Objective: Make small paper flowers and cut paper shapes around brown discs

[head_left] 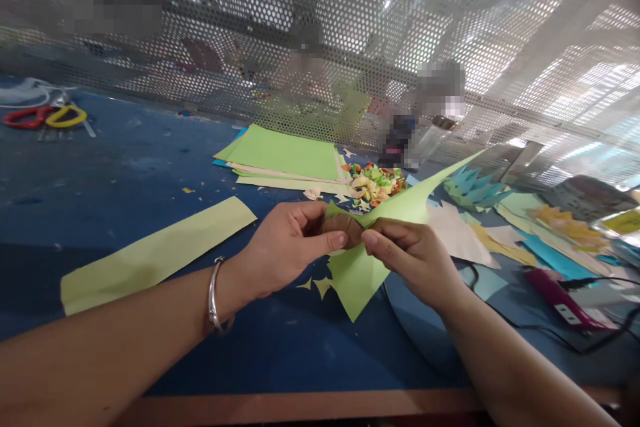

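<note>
My left hand (280, 240), a silver bangle on its wrist, is closed on a small round brownish object (354, 230) whose kind I cannot make out. The thumb lies across the front of it; the other fingers are mostly hidden behind. My right hand (415, 253) pinches a sheet of light green paper (360, 280) against the round object's right side. The sheet is bent, one part rising to the upper right and a corner hanging below the hands. Small pointed green scraps (323, 287) lie just below my left hand.
A pale green strip (155, 253) lies left, stacked coloured paper (290, 153) behind. Beyond my hands is a heap of small paper pieces (377, 183). Scissors (65, 117) lie far left; a magenta power strip (565, 297) with cables is right. A perforated metal screen (225, 33) borders the back.
</note>
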`<state>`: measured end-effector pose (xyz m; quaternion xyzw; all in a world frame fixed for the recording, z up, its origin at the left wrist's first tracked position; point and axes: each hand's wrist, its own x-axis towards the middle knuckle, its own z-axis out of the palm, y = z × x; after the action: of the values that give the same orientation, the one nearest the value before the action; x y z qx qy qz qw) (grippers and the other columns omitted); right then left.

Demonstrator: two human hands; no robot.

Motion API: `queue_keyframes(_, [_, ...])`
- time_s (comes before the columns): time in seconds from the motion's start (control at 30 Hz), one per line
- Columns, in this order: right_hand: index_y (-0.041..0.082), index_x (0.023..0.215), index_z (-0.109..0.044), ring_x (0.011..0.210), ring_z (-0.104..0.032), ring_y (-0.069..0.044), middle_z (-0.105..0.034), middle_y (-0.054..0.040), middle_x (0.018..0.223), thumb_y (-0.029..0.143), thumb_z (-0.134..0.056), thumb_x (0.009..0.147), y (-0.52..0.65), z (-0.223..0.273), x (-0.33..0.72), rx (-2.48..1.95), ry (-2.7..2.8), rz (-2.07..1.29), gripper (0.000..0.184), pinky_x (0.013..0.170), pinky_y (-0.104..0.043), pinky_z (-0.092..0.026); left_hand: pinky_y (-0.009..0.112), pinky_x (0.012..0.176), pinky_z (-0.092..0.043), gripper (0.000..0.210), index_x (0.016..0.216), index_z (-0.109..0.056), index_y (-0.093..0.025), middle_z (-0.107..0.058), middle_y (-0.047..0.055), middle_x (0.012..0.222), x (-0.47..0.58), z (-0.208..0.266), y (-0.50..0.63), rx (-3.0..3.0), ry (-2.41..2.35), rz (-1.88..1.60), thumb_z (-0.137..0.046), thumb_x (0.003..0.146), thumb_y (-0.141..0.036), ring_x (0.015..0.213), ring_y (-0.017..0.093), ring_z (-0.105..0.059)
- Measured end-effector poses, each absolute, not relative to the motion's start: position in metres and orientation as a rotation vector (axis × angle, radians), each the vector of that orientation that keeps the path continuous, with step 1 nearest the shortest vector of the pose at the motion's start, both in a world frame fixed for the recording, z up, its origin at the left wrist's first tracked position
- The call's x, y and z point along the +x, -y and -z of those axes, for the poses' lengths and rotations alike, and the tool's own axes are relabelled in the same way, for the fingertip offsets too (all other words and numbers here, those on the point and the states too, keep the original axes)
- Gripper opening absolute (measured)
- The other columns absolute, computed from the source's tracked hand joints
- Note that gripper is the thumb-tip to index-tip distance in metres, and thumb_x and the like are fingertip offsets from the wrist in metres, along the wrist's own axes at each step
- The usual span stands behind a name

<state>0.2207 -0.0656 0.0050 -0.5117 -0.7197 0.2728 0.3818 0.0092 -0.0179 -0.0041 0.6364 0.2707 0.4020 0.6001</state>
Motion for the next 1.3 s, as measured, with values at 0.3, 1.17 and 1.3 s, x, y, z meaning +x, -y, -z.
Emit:
queue_keyframes(0.3, [0.019,0.066,-0.056,0.053,-0.033,-0.009,-0.037,0.0055,0.057,0.054,-0.059,0.099,0.0643,-0.0058,0.2214,-1.328,1.875,-0.68,0.048,0.05,-0.027,-0.025,0.031,0.072,-0.054,0.019,0.088,-0.078,-0.016,-0.074,0.005,0.081,0.0098,0.006,0.0165,1.494,-0.629,-0.909,-0.082,0.079,-0.032,0.077,0.018,-0.066])
queue_keyframes(1.17, [0.019,0.066,-0.054,0.056,-0.033,-0.011,-0.036,0.0046,0.061,0.055,-0.058,0.099,0.065,-0.0037,0.2238,-1.342,1.914,-0.725,0.049,0.052,-0.028,-0.024,0.027,0.061,-0.045,0.02,0.084,-0.076,-0.017,-0.064,0.001,0.073,0.0047,0.0028,0.0142,1.609,-0.628,-0.811,-0.079,0.082,-0.036,0.066,0.014,-0.056])
queue_keyframes(1.3, [0.019,0.066,-0.054,0.054,-0.031,-0.01,-0.034,0.0056,0.059,0.056,-0.058,0.099,0.0614,0.0,0.2238,-1.336,1.892,-0.748,0.05,0.05,-0.028,-0.023,0.027,0.064,-0.047,0.02,0.086,-0.074,-0.016,-0.067,0.003,0.077,0.0055,0.0046,0.0134,1.552,-0.608,-0.838,-0.082,0.079,-0.033,0.069,0.014,-0.06])
